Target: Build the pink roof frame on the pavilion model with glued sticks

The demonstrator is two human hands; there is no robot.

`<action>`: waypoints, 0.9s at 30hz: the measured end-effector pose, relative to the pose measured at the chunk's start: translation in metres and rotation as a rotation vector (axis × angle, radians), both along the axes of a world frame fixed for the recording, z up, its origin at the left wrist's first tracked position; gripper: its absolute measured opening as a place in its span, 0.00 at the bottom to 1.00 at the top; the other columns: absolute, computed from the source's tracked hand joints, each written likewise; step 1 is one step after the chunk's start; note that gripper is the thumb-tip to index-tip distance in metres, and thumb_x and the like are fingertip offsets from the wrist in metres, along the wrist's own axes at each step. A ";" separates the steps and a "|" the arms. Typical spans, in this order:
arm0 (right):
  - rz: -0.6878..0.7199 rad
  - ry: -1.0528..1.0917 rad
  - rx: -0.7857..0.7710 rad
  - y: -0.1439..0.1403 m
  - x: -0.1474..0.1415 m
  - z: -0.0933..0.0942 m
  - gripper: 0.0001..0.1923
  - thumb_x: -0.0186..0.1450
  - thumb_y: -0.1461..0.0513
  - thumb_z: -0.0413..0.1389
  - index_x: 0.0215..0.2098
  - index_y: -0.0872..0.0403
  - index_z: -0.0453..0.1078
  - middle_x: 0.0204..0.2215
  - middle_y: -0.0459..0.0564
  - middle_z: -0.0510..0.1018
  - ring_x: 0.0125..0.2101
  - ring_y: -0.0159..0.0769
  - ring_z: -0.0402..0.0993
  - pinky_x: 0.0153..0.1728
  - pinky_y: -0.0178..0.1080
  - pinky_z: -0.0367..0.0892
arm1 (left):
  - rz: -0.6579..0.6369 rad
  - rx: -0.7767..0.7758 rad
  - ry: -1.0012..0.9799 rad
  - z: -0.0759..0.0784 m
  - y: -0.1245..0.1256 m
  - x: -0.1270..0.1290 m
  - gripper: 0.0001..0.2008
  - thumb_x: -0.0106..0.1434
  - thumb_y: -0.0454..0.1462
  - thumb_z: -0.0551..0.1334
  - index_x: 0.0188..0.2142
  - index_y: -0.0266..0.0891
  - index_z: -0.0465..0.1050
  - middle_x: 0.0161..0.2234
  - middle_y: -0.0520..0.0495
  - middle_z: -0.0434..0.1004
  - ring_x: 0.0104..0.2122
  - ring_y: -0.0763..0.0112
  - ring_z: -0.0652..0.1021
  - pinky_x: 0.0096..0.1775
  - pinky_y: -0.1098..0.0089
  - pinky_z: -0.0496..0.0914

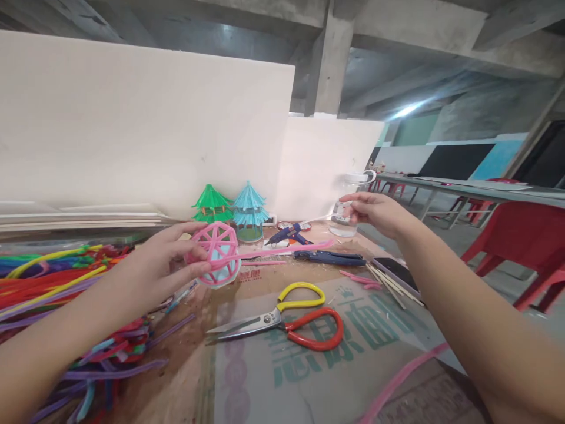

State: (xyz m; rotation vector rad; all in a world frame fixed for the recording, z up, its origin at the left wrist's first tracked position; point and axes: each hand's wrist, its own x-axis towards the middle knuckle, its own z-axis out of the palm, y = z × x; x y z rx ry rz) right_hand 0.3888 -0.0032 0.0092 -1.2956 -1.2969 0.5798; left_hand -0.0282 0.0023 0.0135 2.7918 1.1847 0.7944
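My left hand [179, 256] pinches a pink wheel-shaped frame of fuzzy pipe cleaners [216, 244], with spokes meeting in the middle and pale blue showing behind its lower part. A loose pink pipe cleaner [282, 250] runs rightward from it. My right hand [368, 212] is raised in front of a clear bottle [344, 227], thumb and fingers closed together. A thin whitish stick or strand reaches from near its fingertips toward the blue glue gun [285, 234]; whether the fingers hold it is unclear. Scissors [271, 321] with one yellow and one red handle lie below, between both hands.
Green [212, 203] and blue [249, 209] pavilion models stand against a white board [145, 129]. Colourful pipe cleaners [48, 288] pile up at left. Dark blue pliers [329, 258], thin wooden sticks [392, 282] and a phone [397, 272] lie at right. A red chair [521, 241] stands beyond.
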 end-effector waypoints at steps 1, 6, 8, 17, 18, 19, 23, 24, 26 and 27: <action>0.094 -0.055 -0.058 -0.004 -0.003 0.003 0.15 0.54 0.57 0.65 0.39 0.55 0.75 0.25 0.48 0.79 0.23 0.33 0.72 0.29 0.38 0.68 | 0.012 -0.007 0.010 0.002 -0.001 0.000 0.30 0.60 0.65 0.52 0.33 0.47 0.80 0.61 0.44 0.68 0.60 0.49 0.68 0.59 0.52 0.65; 0.377 -0.623 -0.270 -0.024 -0.033 0.016 0.15 0.58 0.54 0.63 0.40 0.52 0.80 0.32 0.50 0.84 0.35 0.42 0.79 0.38 0.40 0.69 | 0.012 -0.032 0.023 0.005 -0.005 0.004 0.33 0.59 0.66 0.51 0.34 0.46 0.81 0.62 0.43 0.66 0.60 0.50 0.68 0.60 0.51 0.64; 0.130 -0.781 -0.109 -0.029 -0.048 0.020 0.11 0.63 0.55 0.58 0.37 0.52 0.80 0.36 0.51 0.84 0.36 0.41 0.77 0.37 0.39 0.67 | -0.007 -0.036 0.015 0.003 -0.005 0.006 0.32 0.59 0.66 0.51 0.32 0.45 0.80 0.61 0.43 0.66 0.60 0.49 0.68 0.60 0.50 0.63; 0.082 -0.802 0.234 -0.067 -0.121 0.019 0.16 0.68 0.53 0.54 0.28 0.53 0.74 0.24 0.46 0.78 0.26 0.34 0.70 0.28 0.35 0.57 | -0.081 0.029 0.065 -0.018 -0.005 0.013 0.22 0.65 0.54 0.53 0.33 0.45 0.81 0.61 0.43 0.68 0.59 0.49 0.69 0.58 0.51 0.66; 0.124 -0.834 0.240 -0.071 -0.129 0.015 0.14 0.68 0.53 0.55 0.30 0.53 0.74 0.27 0.47 0.79 0.27 0.35 0.71 0.28 0.35 0.57 | -0.100 0.060 0.061 -0.021 -0.006 0.015 0.21 0.66 0.52 0.54 0.33 0.45 0.80 0.60 0.43 0.69 0.58 0.50 0.70 0.58 0.52 0.67; 0.158 -0.877 0.247 -0.074 -0.136 0.010 0.12 0.68 0.53 0.56 0.33 0.52 0.74 0.29 0.48 0.80 0.29 0.36 0.73 0.29 0.35 0.58 | -0.120 0.087 0.062 -0.023 -0.007 0.016 0.20 0.66 0.51 0.54 0.33 0.44 0.80 0.59 0.42 0.69 0.58 0.51 0.71 0.57 0.53 0.67; 0.253 -1.078 0.275 -0.080 -0.158 -0.011 0.12 0.67 0.55 0.60 0.45 0.53 0.71 0.36 0.51 0.81 0.36 0.41 0.75 0.33 0.37 0.59 | -0.182 0.148 0.067 -0.027 -0.010 0.019 0.19 0.68 0.47 0.53 0.33 0.43 0.80 0.58 0.40 0.70 0.57 0.52 0.72 0.56 0.52 0.69; 0.267 -1.122 0.281 -0.080 -0.161 -0.016 0.12 0.67 0.57 0.60 0.46 0.54 0.70 0.36 0.51 0.80 0.36 0.41 0.75 0.32 0.37 0.58 | -0.191 0.149 0.067 -0.027 -0.011 0.019 0.19 0.68 0.47 0.54 0.33 0.42 0.80 0.58 0.40 0.71 0.57 0.51 0.72 0.56 0.51 0.69; 0.300 -1.196 0.301 -0.078 -0.164 -0.022 0.06 0.69 0.63 0.57 0.44 0.55 0.69 0.34 0.50 0.79 0.35 0.40 0.74 0.31 0.37 0.57 | -0.203 0.141 0.060 -0.027 -0.011 0.020 0.18 0.68 0.47 0.54 0.33 0.42 0.80 0.58 0.39 0.71 0.56 0.50 0.72 0.56 0.50 0.69; 0.317 -1.224 0.316 -0.076 -0.164 -0.025 0.04 0.69 0.66 0.55 0.42 0.55 0.70 0.33 0.49 0.79 0.34 0.39 0.73 0.31 0.37 0.57 | -0.207 0.132 0.056 -0.027 -0.011 0.021 0.18 0.68 0.47 0.55 0.34 0.43 0.80 0.58 0.40 0.71 0.56 0.50 0.72 0.56 0.49 0.69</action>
